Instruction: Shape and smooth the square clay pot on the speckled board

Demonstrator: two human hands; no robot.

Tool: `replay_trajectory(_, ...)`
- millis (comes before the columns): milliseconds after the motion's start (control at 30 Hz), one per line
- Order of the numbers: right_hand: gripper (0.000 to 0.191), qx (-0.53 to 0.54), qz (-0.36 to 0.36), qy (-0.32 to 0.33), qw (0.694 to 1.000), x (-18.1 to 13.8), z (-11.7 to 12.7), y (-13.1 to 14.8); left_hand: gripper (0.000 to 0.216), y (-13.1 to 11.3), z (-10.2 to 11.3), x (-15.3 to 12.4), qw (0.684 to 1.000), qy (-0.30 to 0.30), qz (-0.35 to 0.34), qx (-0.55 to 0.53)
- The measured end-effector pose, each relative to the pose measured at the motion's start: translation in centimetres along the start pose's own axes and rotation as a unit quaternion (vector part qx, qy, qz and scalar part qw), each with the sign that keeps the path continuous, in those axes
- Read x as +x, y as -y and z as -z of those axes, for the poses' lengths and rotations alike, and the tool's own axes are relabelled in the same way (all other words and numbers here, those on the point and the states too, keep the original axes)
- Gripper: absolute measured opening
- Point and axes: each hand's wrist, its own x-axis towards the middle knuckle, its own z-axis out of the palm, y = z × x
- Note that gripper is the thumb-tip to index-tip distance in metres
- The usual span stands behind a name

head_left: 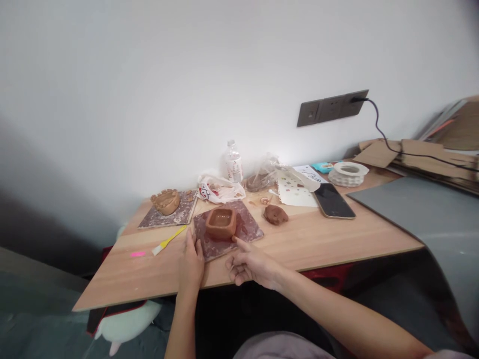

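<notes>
A small square clay box point(220, 224) with rounded corners and a hollow middle sits on a dark, stained board point(249, 227). At the board's left edge, my left hand point(192, 259) lies with its fingers stretched out, holding nothing. My right hand point(252, 262) has its index finger extended to the box's lower right corner, apparently touching it; the other fingers are loosely bent and apart, with nothing visible in them. A lump of clay point(276, 215) rests on the table right of the board. Left of my left hand lies a yellow-handled brush point(170, 240).
A second board point(151, 218) carries a round clay bowl point(166, 202). Behind are a plastic bottle point(234, 164) and crumpled bags point(220, 189). Rightward lie a phone point(334, 201), a white ribbed ring-shaped object point(348, 175), a grey mat point(404, 199) and cardboard point(422, 152).
</notes>
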Motion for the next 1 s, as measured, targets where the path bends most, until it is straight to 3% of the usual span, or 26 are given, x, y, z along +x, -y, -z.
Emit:
replay_trajectory(67,0.092,-0.030,0.001,0.022,0.999,-0.3,-0.2,-0.7,0.054,-0.1,0.1,-0.1,1.000,0.000,0.003,0.002)
replay_trajectory(133,0.082,-0.141,0.024,0.064,0.988,-0.8,0.2,-1.2,0.054,-0.2,0.2,-0.1,1.000,0.003,-0.001,0.000)
replay_trajectory(167,0.074,-0.233,0.064,0.075,0.967,-1.0,0.7,-1.3,0.054,-0.2,0.2,-0.1,1.000,0.003,-0.003,-0.002)
replay_trajectory(200,0.066,-0.343,0.121,0.071,0.929,-1.2,1.4,-1.3,0.054,-0.3,0.3,-0.2,1.000,0.002,-0.005,-0.002)
replay_trajectory(233,0.058,-0.458,0.188,0.051,0.867,-1.4,2.1,-1.1,0.054,-0.4,0.4,-0.2,1.000,0.002,-0.005,-0.001)
replay_trajectory(300,0.053,-0.655,0.307,-0.019,0.691,-1.3,3.8,-0.2,0.054,-0.7,0.5,-0.3,1.000,0.008,-0.001,-0.002)
replay_trajectory(367,0.056,-0.766,0.367,-0.069,0.524,-0.7,5.4,1.3,0.055,-0.9,0.7,-0.4,1.000,0.019,0.009,-0.003)
replay_trajectory(400,0.057,-0.792,0.391,-0.081,0.463,-0.2,6.1,2.1,0.055,-1.1,0.8,-0.4,1.000,0.023,0.015,-0.002)
replay_trajectory(467,0.056,-0.810,0.444,-0.083,0.374,0.9,7.1,3.6,0.054,-1.2,0.9,-0.4,0.999,0.024,0.021,-0.005)
replay_trajectory(533,0.054,-0.810,0.488,-0.065,0.318,2.1,7.8,4.6,0.054,-1.2,0.9,-0.5,1.000,0.019,0.021,-0.011)
replay_trajectory(633,0.056,-0.811,0.509,-0.027,0.286,3.3,8.3,5.1,0.053,-1.0,0.8,-0.5,1.000,0.008,0.018,-0.012)
replay_trajectory(867,0.051,-0.789,0.523,0.116,0.300,3.9,9.5,4.7,0.053,-0.7,0.6,-0.5,1.000,0.001,0.008,-0.002)
replay_trajectory(1000,0.054,-0.782,0.540,0.093,0.297,3.7,8.5,5.3,0.054,-1.0,0.8,-0.6,1.000,0.010,0.012,0.008)
